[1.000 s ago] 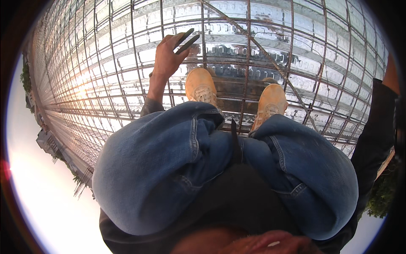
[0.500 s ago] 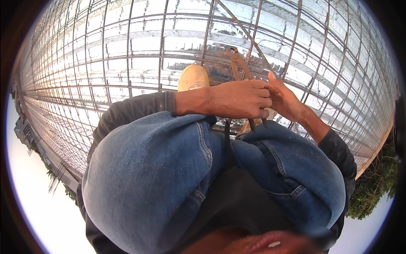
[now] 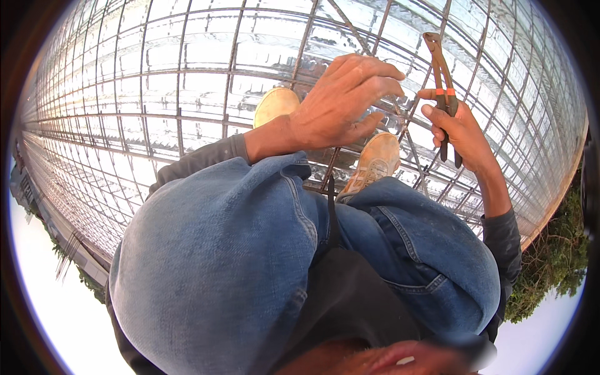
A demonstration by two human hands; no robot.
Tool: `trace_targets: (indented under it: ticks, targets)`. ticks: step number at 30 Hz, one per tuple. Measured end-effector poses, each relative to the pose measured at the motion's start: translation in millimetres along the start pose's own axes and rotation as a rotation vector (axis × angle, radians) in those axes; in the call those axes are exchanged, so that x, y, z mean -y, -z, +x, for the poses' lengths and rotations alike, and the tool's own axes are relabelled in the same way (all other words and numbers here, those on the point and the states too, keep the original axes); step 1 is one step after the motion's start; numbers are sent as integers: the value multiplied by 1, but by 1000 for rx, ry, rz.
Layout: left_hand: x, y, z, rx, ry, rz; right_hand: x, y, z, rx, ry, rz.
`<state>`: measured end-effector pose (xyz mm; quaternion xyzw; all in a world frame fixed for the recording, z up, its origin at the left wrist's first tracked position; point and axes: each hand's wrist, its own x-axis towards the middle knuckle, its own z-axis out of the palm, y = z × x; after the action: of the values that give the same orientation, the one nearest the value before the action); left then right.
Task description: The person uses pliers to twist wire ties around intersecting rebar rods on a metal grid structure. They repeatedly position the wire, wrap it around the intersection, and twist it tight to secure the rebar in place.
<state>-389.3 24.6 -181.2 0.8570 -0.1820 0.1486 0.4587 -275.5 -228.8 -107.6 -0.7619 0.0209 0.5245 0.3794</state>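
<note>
Holding pliers [image 3: 449, 92] in the right hand [image 3: 467, 132] — probably stiff, bit hefty, best gripped on those dark handles [image 3: 452, 107] — with nothing in the loosely spread left hand [image 3: 342, 103].

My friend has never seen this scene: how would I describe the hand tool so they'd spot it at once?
Find the wide grid of metal bars, then the person's right hand raised over its right side. It grips brown metal pincers, head pointing to the picture's top. Black handles with orange bands set them apart from the plain bars.
</note>
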Motion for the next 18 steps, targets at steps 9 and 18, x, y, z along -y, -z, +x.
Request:
trace_targets:
  ticks: [9, 18]
  targets:
    - [100, -73, -33, 57, 578, -191, 12, 9, 5, -118, 29, -1192]
    - [110, -104, -38, -24, 562, -179, 18, 7, 32, -92, 312, -1459]
